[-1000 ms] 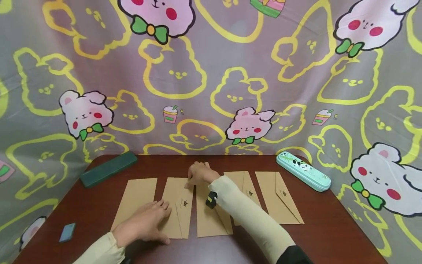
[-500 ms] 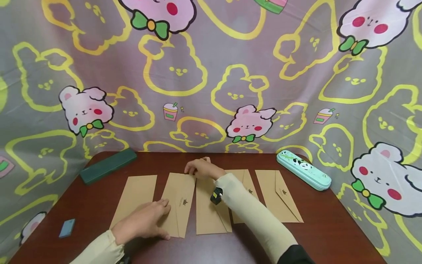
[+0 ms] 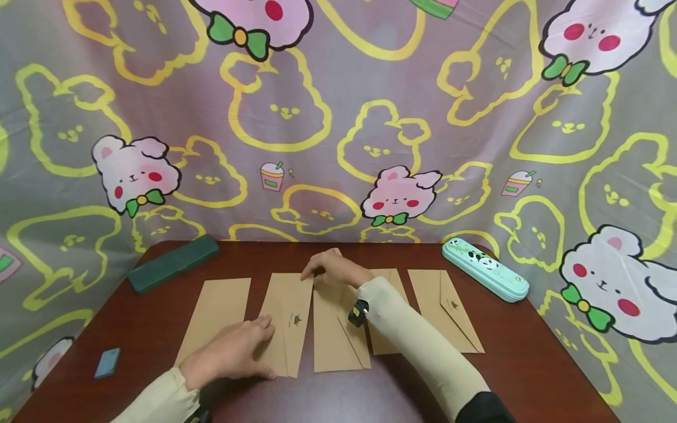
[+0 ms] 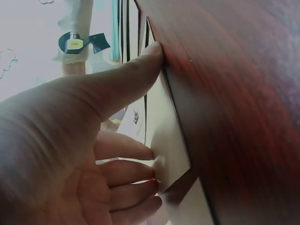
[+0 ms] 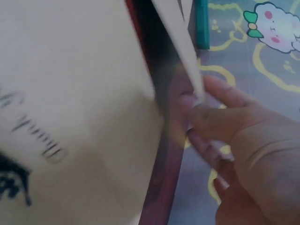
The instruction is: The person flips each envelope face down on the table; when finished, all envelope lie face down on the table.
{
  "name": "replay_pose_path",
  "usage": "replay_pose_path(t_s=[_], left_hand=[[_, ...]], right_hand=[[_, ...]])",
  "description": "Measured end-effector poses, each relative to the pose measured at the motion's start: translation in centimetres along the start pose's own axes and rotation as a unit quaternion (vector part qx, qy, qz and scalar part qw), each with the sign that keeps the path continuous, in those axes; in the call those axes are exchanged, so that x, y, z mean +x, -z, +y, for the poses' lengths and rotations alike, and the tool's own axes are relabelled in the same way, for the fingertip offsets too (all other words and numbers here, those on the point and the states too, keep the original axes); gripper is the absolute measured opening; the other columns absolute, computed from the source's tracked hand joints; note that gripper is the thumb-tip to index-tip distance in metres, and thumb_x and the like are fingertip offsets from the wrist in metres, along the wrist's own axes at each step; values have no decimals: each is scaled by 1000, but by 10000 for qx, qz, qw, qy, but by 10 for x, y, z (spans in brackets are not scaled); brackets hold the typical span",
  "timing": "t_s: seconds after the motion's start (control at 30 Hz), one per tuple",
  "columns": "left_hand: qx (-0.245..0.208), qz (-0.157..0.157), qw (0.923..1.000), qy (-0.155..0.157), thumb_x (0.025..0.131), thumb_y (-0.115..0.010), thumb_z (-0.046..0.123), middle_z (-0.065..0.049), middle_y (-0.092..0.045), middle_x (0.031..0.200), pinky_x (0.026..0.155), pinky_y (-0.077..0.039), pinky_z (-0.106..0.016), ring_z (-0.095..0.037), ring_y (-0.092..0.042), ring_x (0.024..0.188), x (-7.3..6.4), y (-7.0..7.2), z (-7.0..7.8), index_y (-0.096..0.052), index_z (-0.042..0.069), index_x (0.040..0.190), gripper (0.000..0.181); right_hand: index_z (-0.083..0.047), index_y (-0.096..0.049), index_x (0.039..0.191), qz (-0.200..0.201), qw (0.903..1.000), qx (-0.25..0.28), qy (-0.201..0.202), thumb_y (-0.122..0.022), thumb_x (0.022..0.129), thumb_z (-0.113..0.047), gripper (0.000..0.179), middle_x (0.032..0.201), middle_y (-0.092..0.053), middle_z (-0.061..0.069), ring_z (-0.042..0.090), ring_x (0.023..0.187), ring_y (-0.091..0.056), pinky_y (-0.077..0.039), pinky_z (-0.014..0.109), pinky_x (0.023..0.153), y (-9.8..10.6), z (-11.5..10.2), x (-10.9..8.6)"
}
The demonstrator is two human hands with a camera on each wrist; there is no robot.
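As the right hand (image 3: 338,270) pinches, the left hand (image 3: 230,352) rests

Second from left of five on the table (image 3: 529,376), a tan envelope (image 3: 288,311) has its far right corner clamped in the right fingers; left fingers lie on its left side, thumb apart from them.

1. A dark reddish-brown, wood-grained counter (image 3: 317,399) is reflecting pale light near its front.
2. A grey fabric curtain (image 3: 341,82), printed with yellow outlines and white rabbits, is hanging behind it and along both sides.
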State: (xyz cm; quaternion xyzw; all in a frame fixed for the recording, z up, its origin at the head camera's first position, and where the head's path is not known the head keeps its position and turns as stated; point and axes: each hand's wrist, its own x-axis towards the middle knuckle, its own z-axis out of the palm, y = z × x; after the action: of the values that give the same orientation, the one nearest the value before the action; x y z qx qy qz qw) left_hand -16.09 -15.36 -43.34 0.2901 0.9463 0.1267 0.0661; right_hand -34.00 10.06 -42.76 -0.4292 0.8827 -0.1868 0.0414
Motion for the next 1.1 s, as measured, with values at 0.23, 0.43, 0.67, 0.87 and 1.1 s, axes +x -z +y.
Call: replay_pose_path(t_s=[0.23, 0.43, 0.67, 0.87, 1.1], left_hand=[[-463, -308, 9984, 84, 68, -93, 47, -27, -44, 157, 106, -46, -61, -44, -53, 138, -5, 6, -3, -47, -2, 151, 107], [-747, -217, 9969, -95, 74, -91, 45, -18, -66, 137, 85, -56, -43, -27, -69, 112, -10, 12, -8, -35, 6, 160, 110], [-458, 303, 9975, -456, 73, -86, 59, 4, -77, 108, 75, -56, -37, -17, -72, 93, -14, 11, -5, -50, 11, 150, 97], [-250, 628, 9975, -209, 67, -87, 66, 13, -72, 86, 60, -46, -28, -5, -63, 74, -20, 9, 1, -57, 13, 144, 98], [6, 946, 9955, 56, 65, -81, 75, -6, -77, 111, 73, -56, -39, -20, -72, 94, -26, 4, 2, -64, 9, 140, 102]], right_hand=[[-17, -78, 115, 250, 9968, 590, 469, -71, 97, -12, 20, 119, -76, -1, 14, 114, -68, -44, 36, 108, 7, 4, 1], [-6, -73, 115, 569, 9786, 1795, 826, -65, 101, -10, 17, 125, -73, 17, 23, 119, -69, -53, 29, 101, 12, 3, 9], [-3, -66, 126, 474, 9520, 2987, 477, -60, 104, -11, 24, 129, -69, 24, 18, 116, -69, -58, 36, 96, 5, -9, 21], [-5, -66, 125, 434, 9302, 3642, 148, -58, 105, -15, 23, 131, -69, 22, 18, 118, -68, -57, 49, 98, -4, -25, 35], [-5, -62, 132, 391, 9373, 3461, -113, -54, 108, -25, 33, 128, -71, 11, 12, 116, -67, -57, 46, 97, -9, -38, 43]])
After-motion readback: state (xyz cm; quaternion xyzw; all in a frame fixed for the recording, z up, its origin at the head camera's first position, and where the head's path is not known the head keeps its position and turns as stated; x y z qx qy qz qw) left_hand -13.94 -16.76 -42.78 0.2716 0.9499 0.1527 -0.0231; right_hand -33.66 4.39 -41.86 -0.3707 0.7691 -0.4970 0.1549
